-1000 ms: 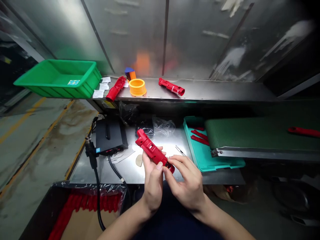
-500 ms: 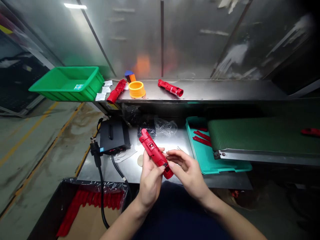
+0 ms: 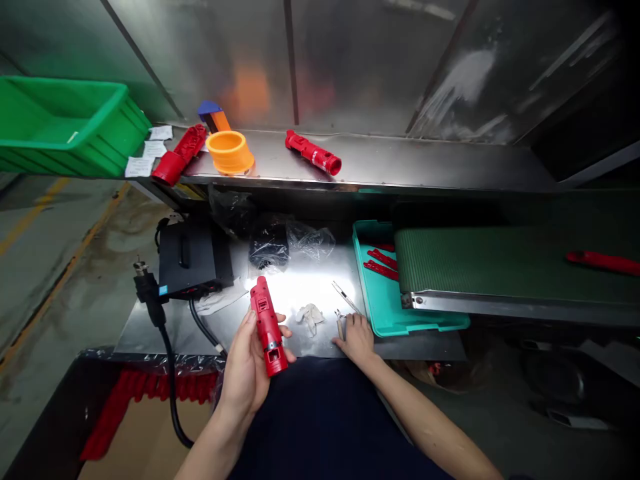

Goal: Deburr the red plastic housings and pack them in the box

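Observation:
My left hand is closed around a red plastic tube-shaped housing, held tilted above the table's front edge. The housing has rectangular cut-outs and a dark band near its lower end. My right hand is down on the metal table. Its thumb and fingers lie around a pair of small pliers, whose tips point away from me; the grip is partly hidden. Just beyond lies a slim metal tool. A crumpled white cloth or glove rests between my hands.
At right, a teal tray holds red strips beside a green conveyor belt. A black box and cable stand left. On the shelf are a yellow ring, red housings and a green bin. Red parts fill a lower-left box.
My right hand has left the red housing and moved down to the small pliers on the table. The left hand keeps the housing, now turned more upright. The view has shifted right.

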A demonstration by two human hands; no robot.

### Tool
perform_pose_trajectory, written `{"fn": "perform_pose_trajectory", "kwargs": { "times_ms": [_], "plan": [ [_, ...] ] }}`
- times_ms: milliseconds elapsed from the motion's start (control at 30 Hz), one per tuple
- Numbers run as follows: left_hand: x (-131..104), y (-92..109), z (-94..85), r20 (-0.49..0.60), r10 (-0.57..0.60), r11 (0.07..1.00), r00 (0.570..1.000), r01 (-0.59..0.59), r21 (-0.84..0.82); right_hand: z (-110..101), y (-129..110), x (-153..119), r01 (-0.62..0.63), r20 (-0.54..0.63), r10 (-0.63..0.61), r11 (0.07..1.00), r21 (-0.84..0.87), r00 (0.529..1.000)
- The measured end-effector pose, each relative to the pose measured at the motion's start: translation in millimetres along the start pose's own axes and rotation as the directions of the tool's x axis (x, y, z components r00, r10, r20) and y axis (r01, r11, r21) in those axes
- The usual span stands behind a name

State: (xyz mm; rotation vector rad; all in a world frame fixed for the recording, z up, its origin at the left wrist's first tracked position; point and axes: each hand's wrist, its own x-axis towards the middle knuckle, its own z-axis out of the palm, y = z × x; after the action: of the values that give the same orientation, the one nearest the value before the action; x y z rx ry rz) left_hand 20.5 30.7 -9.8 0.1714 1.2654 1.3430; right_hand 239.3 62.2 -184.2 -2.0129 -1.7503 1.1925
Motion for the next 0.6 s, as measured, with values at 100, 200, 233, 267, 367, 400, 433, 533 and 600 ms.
{"fn": "perform_pose_trajectory", "kwargs": {
  "times_ms": [100,200,233,267,367,400,433,533,600],
  "plan": [
    [-2.3,-5.7,3.4,-0.052,0.047,0.998,0.998,-0.045,0.04,7.8,6.8,4.3,-0.059,0.08,0.066,0.995,-0.085,0.995],
    [-6.7,-7.0,6.0,-0.062,0.098,0.995,0.993,-0.096,0.037,0.2,-3.5,1.3,-0.039,0.223,0.049,0.998,-0.052,0.973],
    [-8.2,-6.6,6.5,-0.055,0.099,0.995,0.994,-0.098,0.031,-6.5,-9.8,-1.3,-0.017,0.286,0.019,1.0,-0.011,0.958],
    [-9.6,-6.0,6.9,-0.045,0.094,0.995,0.995,-0.093,0.024,-15.4,-17.4,-4.7,0.01,0.35,-0.025,0.999,0.043,0.937],
    [-12.9,-4.5,7.7,-0.015,0.044,0.999,0.999,-0.044,-0.006,-52.6,-48.3,-17.9,0.105,0.493,-0.212,0.966,0.235,0.844],
    [-13.9,-4.4,8.1,-0.005,0.021,1.0,1.0,-0.021,-0.013,-66.5,-61.3,-23.2,0.134,0.516,-0.273,0.947,0.292,0.812],
    [-14.9,-4.4,8.6,0.007,-0.003,1.0,1.0,0.003,-0.017,-79.8,-75.5,-29.0,0.171,0.527,-0.33,0.929,0.329,0.783],
    [-17.6,-3.8,11.4,0.042,-0.059,0.998,0.997,0.059,0.002,-108.5,-119.7,-46.8,0.495,0.489,-0.527,0.844,0.207,0.695],
    [-18.5,-2.2,13.8,0.038,-0.067,0.997,0.997,0.066,0.027,-115.2,-144.3,-55.6,0.748,0.471,-0.643,0.662,-0.055,0.604]
  ]
}}
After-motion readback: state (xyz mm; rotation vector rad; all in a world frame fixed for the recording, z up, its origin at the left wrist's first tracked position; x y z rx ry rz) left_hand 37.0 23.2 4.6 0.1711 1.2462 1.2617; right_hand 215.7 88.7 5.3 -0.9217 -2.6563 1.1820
